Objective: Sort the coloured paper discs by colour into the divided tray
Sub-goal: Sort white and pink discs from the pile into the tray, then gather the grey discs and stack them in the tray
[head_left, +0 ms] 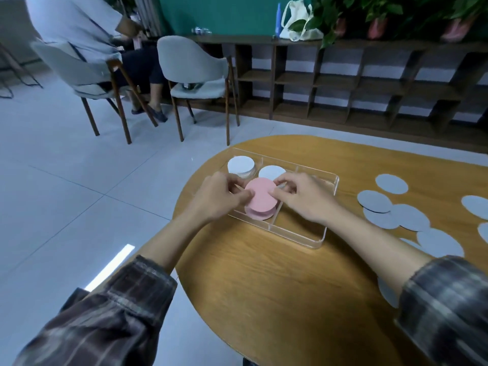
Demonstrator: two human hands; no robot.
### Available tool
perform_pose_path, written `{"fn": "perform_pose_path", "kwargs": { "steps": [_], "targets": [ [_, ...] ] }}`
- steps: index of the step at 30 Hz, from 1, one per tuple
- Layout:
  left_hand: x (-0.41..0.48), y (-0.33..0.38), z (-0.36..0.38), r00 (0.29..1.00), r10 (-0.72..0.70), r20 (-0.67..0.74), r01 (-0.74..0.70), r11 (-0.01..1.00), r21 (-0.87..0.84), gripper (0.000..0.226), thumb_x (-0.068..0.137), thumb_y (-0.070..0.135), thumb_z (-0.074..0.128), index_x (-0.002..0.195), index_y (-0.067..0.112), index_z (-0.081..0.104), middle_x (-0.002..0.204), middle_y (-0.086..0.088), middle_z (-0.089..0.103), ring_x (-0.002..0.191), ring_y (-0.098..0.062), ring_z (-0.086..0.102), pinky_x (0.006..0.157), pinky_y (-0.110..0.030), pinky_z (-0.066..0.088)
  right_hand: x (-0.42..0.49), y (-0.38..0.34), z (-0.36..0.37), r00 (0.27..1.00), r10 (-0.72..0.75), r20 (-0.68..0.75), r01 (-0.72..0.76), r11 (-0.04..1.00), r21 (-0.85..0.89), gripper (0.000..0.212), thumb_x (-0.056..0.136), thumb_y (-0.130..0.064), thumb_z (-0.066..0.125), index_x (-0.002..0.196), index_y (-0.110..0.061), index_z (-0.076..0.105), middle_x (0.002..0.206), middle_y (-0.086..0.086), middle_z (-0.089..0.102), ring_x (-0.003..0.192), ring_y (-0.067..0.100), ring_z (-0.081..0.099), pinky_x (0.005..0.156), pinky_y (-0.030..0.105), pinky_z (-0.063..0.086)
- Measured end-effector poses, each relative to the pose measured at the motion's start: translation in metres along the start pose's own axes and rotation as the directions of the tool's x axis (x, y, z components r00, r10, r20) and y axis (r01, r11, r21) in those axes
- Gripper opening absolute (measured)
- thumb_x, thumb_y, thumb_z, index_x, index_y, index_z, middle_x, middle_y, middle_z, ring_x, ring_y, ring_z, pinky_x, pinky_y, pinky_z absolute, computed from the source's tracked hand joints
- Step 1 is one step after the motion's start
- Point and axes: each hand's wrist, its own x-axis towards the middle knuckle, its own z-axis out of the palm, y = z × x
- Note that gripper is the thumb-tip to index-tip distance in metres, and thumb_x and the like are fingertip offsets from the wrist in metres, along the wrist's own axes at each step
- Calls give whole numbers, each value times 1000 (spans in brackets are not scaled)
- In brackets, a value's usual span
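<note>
A clear divided tray [311, 240] lies on the wooden table. In its near-left compartment sits a stack of pink discs [260, 200]. My left hand [220, 198] pinches the stack's left edge and my right hand [303, 196] pinches its right edge. A pile of white discs [240, 165] fills the far-left compartment, and another white disc [272, 172] rests in the far-middle one. The near-right compartment shows only bare tray floor. Several grey-blue discs [412, 216] lie loose on the table to the right.
The oval wooden table [264, 299] ends just left of the tray, with tiled floor beyond. Two grey chairs [195, 72] stand farther back, a person seated on the left one. Dark shelving [356, 83] with plants runs along the back wall.
</note>
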Motion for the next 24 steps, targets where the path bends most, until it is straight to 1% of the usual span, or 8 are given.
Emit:
{"fn": "perform_pose_path", "kwargs": {
  "steps": [2, 4, 6, 10, 14, 19, 21, 24],
  "targets": [
    [6, -5, -1, 1000, -9, 24, 8, 998, 55, 13, 89, 38, 76, 91, 26, 80, 75, 4, 75, 60, -1, 56, 53, -11, 39, 6, 2, 3, 998, 7, 65, -5, 999, -34, 18, 92, -39, 69, 94, -22, 74, 81, -2, 72, 71, 6, 59, 57, 10, 35],
    [10, -6, -3, 999, -4, 42, -1, 994, 112, 16, 89, 39, 75, 89, 25, 81, 74, 5, 74, 61, 0, 56, 54, -10, 38, 10, 3, 6, 992, -2, 124, 10, 998, -69, 27, 92, -41, 68, 89, -16, 75, 80, 8, 70, 70, 18, 57, 61, 24, 37],
    [13, -8, -3, 998, 11, 64, -20, 989, 143, 19, 91, 38, 73, 88, 22, 82, 72, 2, 73, 60, 1, 55, 54, -10, 37, 13, 4, 6, 990, 7, 138, 4, 997, -82, 29, 92, -42, 67, 86, -14, 75, 79, 12, 69, 66, 16, 52, 60, 31, 36],
    [15, -10, 3, 997, 23, 76, -36, 983, 182, 22, 92, 37, 73, 81, 21, 82, 63, 3, 68, 63, -3, 52, 53, -11, 36, 14, 4, 9, 994, 4, 107, 15, 985, -172, 30, 91, -43, 66, 90, -15, 76, 75, 6, 69, 74, 21, 61, 62, 32, 43],
    [14, -12, 9, 999, 48, 2, -47, 979, 201, 21, 84, 42, 82, 95, 24, 83, 83, 10, 77, 76, -1, 62, 58, -12, 36, 10, 6, 15, 999, -4, 36, 8, 993, -116, 20, 87, -39, 72, 103, -26, 75, 78, -13, 72, 77, 5, 62, 76, 33, 54],
    [-1, 0, 9, 985, 137, -109, -109, 967, 229, 14, 88, 41, 75, 98, 32, 78, 78, 18, 70, 71, -3, 61, 62, -24, 41, -2, 5, 7, 996, -73, -42, 69, 993, -90, 23, 91, -38, 71, 112, -29, 71, 86, -17, 70, 71, -6, 57, 74, 32, 50],
    [-8, 12, 8, 978, 185, -93, -163, 966, 202, 11, 91, 36, 72, 98, 30, 78, 78, 16, 70, 73, -5, 64, 61, -21, 43, -13, 4, -2, 992, -100, -79, 97, 994, -50, 25, 92, -35, 70, 115, -29, 71, 84, -19, 70, 66, -7, 56, 71, 28, 46],
    [-15, 36, 12, 958, 288, 14, -286, 943, 172, 17, 93, 29, 71, 106, 22, 79, 92, 9, 76, 76, -6, 63, 66, -15, 43, -37, 7, -24, 988, -107, -115, 105, 994, -23, 24, 92, -31, 71, 116, -30, 71, 84, -17, 69, 61, 4, 58, 67, 27, 48]
  ]
}}
